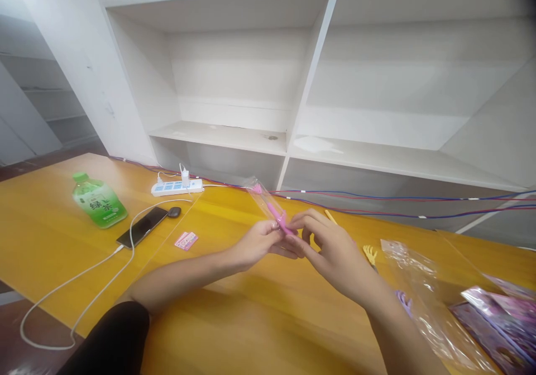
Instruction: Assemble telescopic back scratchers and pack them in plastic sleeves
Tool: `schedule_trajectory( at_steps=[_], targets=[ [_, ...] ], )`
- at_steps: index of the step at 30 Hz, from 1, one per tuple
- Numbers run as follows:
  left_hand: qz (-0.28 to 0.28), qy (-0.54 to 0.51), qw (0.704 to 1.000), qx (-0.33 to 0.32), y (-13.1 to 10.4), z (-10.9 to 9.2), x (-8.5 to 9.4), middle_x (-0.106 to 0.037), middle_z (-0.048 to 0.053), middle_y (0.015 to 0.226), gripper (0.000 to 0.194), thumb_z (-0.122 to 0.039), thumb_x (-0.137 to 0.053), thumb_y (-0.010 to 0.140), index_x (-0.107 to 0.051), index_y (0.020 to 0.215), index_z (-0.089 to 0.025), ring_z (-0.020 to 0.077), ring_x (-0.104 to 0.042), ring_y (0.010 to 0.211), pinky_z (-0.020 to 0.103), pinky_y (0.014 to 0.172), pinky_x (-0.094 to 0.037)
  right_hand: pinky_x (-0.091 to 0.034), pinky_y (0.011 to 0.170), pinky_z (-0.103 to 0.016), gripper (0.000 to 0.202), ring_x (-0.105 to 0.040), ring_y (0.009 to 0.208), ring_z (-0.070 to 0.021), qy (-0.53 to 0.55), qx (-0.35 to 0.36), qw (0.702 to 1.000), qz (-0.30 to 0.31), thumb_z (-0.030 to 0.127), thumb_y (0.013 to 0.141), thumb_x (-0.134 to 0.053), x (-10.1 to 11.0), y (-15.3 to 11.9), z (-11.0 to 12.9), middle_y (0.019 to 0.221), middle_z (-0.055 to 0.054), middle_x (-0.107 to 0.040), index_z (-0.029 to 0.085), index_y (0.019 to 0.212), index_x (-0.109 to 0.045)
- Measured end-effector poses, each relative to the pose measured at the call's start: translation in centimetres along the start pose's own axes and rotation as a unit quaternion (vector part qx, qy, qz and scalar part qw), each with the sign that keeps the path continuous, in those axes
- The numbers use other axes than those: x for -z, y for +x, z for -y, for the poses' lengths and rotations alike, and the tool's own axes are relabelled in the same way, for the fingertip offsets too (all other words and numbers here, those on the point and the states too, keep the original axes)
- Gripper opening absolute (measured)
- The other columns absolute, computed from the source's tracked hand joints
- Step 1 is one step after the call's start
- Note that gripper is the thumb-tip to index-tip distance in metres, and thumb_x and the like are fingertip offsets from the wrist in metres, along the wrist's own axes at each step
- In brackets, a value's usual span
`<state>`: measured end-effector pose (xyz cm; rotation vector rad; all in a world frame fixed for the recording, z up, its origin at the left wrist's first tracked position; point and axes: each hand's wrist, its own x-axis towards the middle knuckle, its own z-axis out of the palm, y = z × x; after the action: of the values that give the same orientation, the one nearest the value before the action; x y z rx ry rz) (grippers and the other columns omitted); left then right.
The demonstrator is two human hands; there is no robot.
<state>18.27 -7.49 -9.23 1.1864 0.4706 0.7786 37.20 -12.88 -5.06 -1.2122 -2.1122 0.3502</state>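
Note:
Both hands meet above the middle of the table around a slim pink plastic stick [274, 210] inside a clear plastic sleeve [264, 201]. The far end of the stick has a small flared tip. My left hand [262, 244] grips the lower part of the sleeve between thumb and fingers. Bent over the near end, my right hand [324, 244] pinches it with thumb and fingertips. Partly behind the right hand lie a yellow stick end [330, 216] and a yellow hand-shaped piece [370, 254]. A purple piece [404, 302] shows beside the right forearm.
Clear plastic bags [422, 285] and shiny purple-pink packages [498, 319] lie at right. On the left are a green-tea bottle [99, 201], a phone [142, 227] on a white cable, a black mouse-like item [174, 212], pink cards [186, 240] and a power strip [177, 187]. White shelves [234, 135] stand behind.

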Motion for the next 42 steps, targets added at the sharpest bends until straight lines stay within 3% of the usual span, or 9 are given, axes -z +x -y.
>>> schedule_trajectory(
  at_steps=[7,12,19,24,29,36,42],
  targets=[
    [0.036,0.032,0.998,0.04,-0.5,0.5,-0.8,-0.077,0.018,0.097,0.068,-0.075,-0.076,0.079,-0.07,0.101,-0.011,0.0253,-0.077,0.083,0.043,0.088,-0.061,-0.041,0.067,-0.027,0.017,-0.058,0.077,-0.0144,-0.016,-0.05,0.999,-0.013,0.039,0.105,-0.061,-0.9,0.3,-1.3,0.093,-0.001,-0.065,0.023,0.101,-0.067],
    [0.071,0.037,0.994,0.071,-0.6,0.9,-1.0,-0.078,0.02,0.096,0.066,-0.074,-0.074,0.081,-0.069,0.103,-0.011,0.0244,-0.078,0.082,0.041,0.086,-0.061,-0.043,0.07,-0.028,0.023,-0.061,0.079,-0.0151,-0.007,-0.097,0.995,0.006,0.042,0.104,-0.061,-0.8,0.6,-1.6,0.091,-0.001,-0.066,0.022,0.095,-0.067],
    [0.055,0.008,0.997,0.052,-0.5,0.4,-0.6,-0.078,0.018,0.094,0.053,-0.062,-0.072,0.088,-0.071,0.099,-0.011,0.0259,-0.078,0.083,0.041,0.086,-0.06,-0.047,0.073,-0.028,0.037,-0.061,0.089,-0.016,0.03,-0.073,0.995,0.057,0.058,0.106,-0.056,0.6,0.0,-0.7,0.107,-0.003,-0.065,0.03,0.129,-0.064],
    [0.043,-0.027,0.998,0.047,-0.3,0.7,-0.3,-0.076,0.015,0.086,0.049,-0.055,-0.074,0.086,-0.073,0.1,-0.009,0.0271,-0.078,0.081,0.042,0.085,-0.061,-0.049,0.07,-0.028,0.041,-0.06,0.086,-0.015,0.003,-0.052,0.996,0.071,0.052,0.101,-0.068,0.5,-0.1,-0.9,0.112,-0.003,-0.061,0.033,0.135,-0.06],
    [0.057,-0.024,0.997,0.052,-0.2,0.6,-0.2,-0.078,0.02,0.091,0.053,-0.058,-0.068,0.089,-0.076,0.099,-0.007,0.0271,-0.078,0.082,0.039,0.082,-0.061,-0.052,0.071,-0.027,0.023,-0.061,0.086,-0.013,-0.012,-0.014,0.999,0.033,0.041,0.109,-0.056,-0.4,0.3,-1.7,0.112,-0.003,-0.06,0.031,0.128,-0.063],
    [0.041,-0.012,0.998,0.047,-0.3,-0.2,-0.4,-0.077,0.019,0.084,0.057,-0.065,-0.067,0.087,-0.074,0.093,-0.008,0.0282,-0.077,0.079,0.04,0.081,-0.06,-0.054,0.069,-0.021,0.004,-0.06,0.081,-0.0101,-0.003,0.09,0.995,-0.054,0.023,0.104,-0.061,-1.1,0.9,-1.6,0.101,-0.003,-0.058,0.022,0.107,-0.064],
    [0.09,-0.009,0.995,0.037,-0.5,-0.4,-0.1,-0.079,0.02,0.1,0.078,-0.082,-0.046,0.092,-0.075,0.107,-0.01,0.0297,-0.078,0.084,0.045,0.088,-0.058,-0.053,0.073,-0.02,0.01,-0.059,0.08,-0.0084,-0.051,0.192,0.969,-0.146,0.01,0.102,-0.061,-1.1,0.8,-1.2,0.099,-0.003,-0.058,0.02,0.105,-0.061]
  ],
)
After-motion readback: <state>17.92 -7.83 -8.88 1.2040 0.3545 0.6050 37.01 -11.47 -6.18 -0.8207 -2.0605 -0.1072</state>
